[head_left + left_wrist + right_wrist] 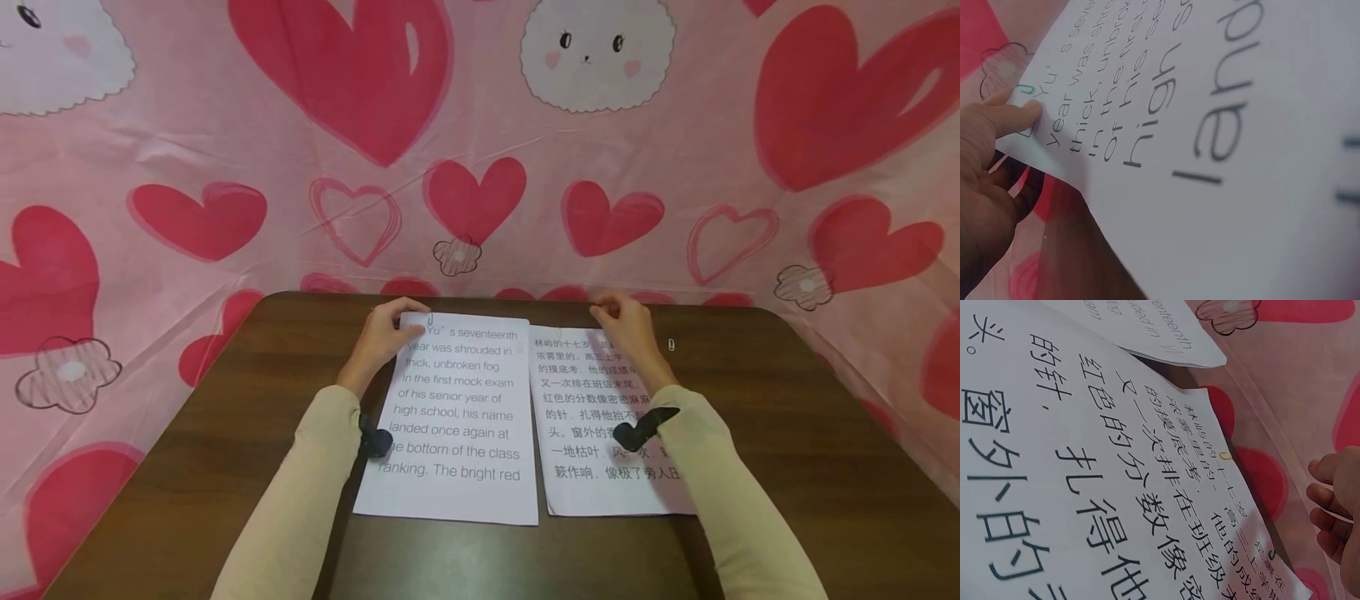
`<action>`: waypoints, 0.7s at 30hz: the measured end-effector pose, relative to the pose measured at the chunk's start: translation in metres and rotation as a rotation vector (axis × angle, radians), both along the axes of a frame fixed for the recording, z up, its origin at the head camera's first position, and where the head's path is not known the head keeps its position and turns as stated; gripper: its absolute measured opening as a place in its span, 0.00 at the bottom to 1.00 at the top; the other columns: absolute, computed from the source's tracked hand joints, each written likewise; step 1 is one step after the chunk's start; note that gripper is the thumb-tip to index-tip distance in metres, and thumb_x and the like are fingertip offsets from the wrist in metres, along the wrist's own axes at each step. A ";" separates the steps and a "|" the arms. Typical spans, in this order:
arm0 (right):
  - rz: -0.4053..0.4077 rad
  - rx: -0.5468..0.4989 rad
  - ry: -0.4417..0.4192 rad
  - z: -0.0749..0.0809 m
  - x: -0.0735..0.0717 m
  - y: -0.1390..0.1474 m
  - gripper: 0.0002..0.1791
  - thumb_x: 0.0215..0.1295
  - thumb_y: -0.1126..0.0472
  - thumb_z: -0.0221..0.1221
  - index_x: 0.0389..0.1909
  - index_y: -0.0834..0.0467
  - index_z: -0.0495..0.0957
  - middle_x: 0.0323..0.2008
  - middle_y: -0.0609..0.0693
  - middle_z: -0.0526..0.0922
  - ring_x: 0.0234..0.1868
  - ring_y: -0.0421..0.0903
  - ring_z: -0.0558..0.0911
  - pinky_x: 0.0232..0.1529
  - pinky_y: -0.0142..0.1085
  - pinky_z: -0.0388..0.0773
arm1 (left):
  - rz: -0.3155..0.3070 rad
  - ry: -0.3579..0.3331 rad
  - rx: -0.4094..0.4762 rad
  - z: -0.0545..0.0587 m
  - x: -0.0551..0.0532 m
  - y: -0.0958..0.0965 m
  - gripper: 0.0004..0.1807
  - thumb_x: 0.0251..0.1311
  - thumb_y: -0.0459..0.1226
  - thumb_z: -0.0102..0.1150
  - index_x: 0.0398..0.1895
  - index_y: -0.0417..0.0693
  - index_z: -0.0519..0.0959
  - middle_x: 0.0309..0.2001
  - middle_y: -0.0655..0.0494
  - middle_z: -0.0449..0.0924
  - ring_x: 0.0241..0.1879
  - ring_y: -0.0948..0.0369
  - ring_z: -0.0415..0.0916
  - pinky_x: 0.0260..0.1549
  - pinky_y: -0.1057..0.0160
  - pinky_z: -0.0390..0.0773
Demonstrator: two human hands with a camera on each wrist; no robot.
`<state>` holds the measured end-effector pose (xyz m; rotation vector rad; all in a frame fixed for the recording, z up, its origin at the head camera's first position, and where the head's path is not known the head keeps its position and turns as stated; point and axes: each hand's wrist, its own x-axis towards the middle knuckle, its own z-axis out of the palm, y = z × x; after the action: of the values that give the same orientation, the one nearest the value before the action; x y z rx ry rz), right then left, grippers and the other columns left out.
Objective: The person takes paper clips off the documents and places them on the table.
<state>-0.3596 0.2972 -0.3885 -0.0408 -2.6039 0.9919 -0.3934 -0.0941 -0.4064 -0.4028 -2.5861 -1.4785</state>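
My left hand [387, 335] pinches the top left corner of the English-printed sheets [457, 400], thumb on top and fingers underneath. A green paper clip [1027, 89] sits on their top edge by the thumb. In the left wrist view, that corner is lifted. Beside these lie the Chinese-printed sheets [592, 417], with a yellow paper clip [1227, 456] and a dark green paper clip [1273, 554] along the top edge. Over the top right part of them hovers my right hand [628, 333], fingers loosely curled with nothing between them. The forearm hides part of the Chinese text.
One loose pale paper clip [671, 344] lies on the brown table [750, 400], right of my right hand. Behind the table's far edge hangs a pink cloth [487, 125] with hearts. A dark strap device [375, 437] sits on each wrist.
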 end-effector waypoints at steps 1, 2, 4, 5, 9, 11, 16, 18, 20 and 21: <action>0.001 -0.003 0.000 0.000 0.000 0.000 0.17 0.74 0.56 0.57 0.56 0.62 0.78 0.46 0.62 0.83 0.47 0.55 0.78 0.49 0.44 0.72 | 0.001 -0.004 0.003 0.000 0.000 0.000 0.15 0.63 0.30 0.63 0.53 0.48 0.82 0.57 0.44 0.80 0.50 0.47 0.76 0.57 0.49 0.79; 0.001 -0.004 0.002 0.000 0.000 -0.001 0.17 0.74 0.57 0.57 0.56 0.62 0.78 0.46 0.62 0.83 0.47 0.55 0.78 0.49 0.44 0.72 | 0.000 -0.006 0.003 0.000 0.000 0.000 0.15 0.63 0.30 0.63 0.53 0.48 0.82 0.57 0.44 0.80 0.50 0.46 0.76 0.57 0.48 0.79; 0.000 -0.008 0.002 0.000 0.000 -0.001 0.17 0.74 0.56 0.57 0.56 0.62 0.78 0.47 0.62 0.83 0.47 0.55 0.78 0.50 0.45 0.72 | -0.002 -0.002 0.000 0.000 0.000 0.000 0.15 0.63 0.30 0.63 0.53 0.48 0.82 0.58 0.44 0.80 0.51 0.47 0.76 0.58 0.48 0.78; 0.000 -0.009 0.002 0.000 0.000 -0.001 0.17 0.74 0.57 0.57 0.56 0.62 0.78 0.47 0.62 0.83 0.47 0.55 0.78 0.51 0.45 0.72 | 0.000 0.000 0.001 0.000 0.001 0.000 0.15 0.63 0.30 0.63 0.53 0.48 0.82 0.58 0.44 0.80 0.52 0.46 0.76 0.58 0.48 0.78; 0.002 -0.014 -0.006 0.000 0.000 -0.003 0.18 0.74 0.56 0.56 0.57 0.62 0.77 0.48 0.62 0.83 0.48 0.56 0.78 0.53 0.47 0.73 | -0.001 0.011 -0.004 0.001 0.001 0.000 0.16 0.63 0.29 0.63 0.54 0.46 0.82 0.58 0.43 0.80 0.53 0.46 0.75 0.59 0.47 0.76; 0.003 -0.017 -0.013 -0.001 0.000 -0.003 0.18 0.74 0.56 0.56 0.58 0.62 0.77 0.50 0.63 0.82 0.50 0.56 0.78 0.55 0.47 0.73 | 0.002 0.011 -0.004 0.002 0.001 0.000 0.16 0.63 0.29 0.63 0.54 0.47 0.82 0.58 0.43 0.80 0.52 0.46 0.75 0.59 0.48 0.76; 0.006 -0.025 -0.020 -0.001 -0.001 -0.005 0.18 0.74 0.56 0.57 0.59 0.61 0.77 0.51 0.63 0.83 0.52 0.57 0.78 0.56 0.48 0.74 | 0.004 -0.003 -0.003 0.001 0.001 -0.001 0.16 0.63 0.30 0.63 0.54 0.47 0.82 0.59 0.44 0.80 0.52 0.46 0.75 0.58 0.48 0.77; 0.007 -0.028 -0.017 0.000 -0.001 -0.006 0.18 0.73 0.57 0.57 0.58 0.61 0.77 0.51 0.63 0.83 0.51 0.57 0.79 0.56 0.47 0.73 | 0.005 -0.006 -0.002 0.001 0.002 -0.001 0.16 0.63 0.30 0.63 0.54 0.47 0.82 0.59 0.44 0.79 0.53 0.46 0.75 0.59 0.48 0.77; 0.007 -0.022 -0.018 0.001 -0.001 -0.007 0.18 0.73 0.57 0.57 0.58 0.60 0.77 0.51 0.62 0.83 0.51 0.56 0.78 0.55 0.47 0.73 | 0.004 -0.005 -0.002 0.001 0.001 -0.001 0.16 0.63 0.30 0.63 0.54 0.47 0.82 0.59 0.44 0.79 0.53 0.47 0.75 0.59 0.48 0.77; 0.005 -0.022 -0.017 0.001 -0.001 -0.007 0.18 0.73 0.57 0.57 0.58 0.61 0.77 0.51 0.62 0.83 0.51 0.56 0.78 0.55 0.46 0.73 | 0.003 -0.002 -0.004 0.001 0.001 -0.001 0.16 0.63 0.30 0.63 0.54 0.47 0.82 0.59 0.45 0.80 0.53 0.47 0.75 0.58 0.49 0.77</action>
<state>-0.3611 0.2902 -0.3874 -0.0485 -2.6099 1.0265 -0.3922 -0.0948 -0.4058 -0.3985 -2.5909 -1.4733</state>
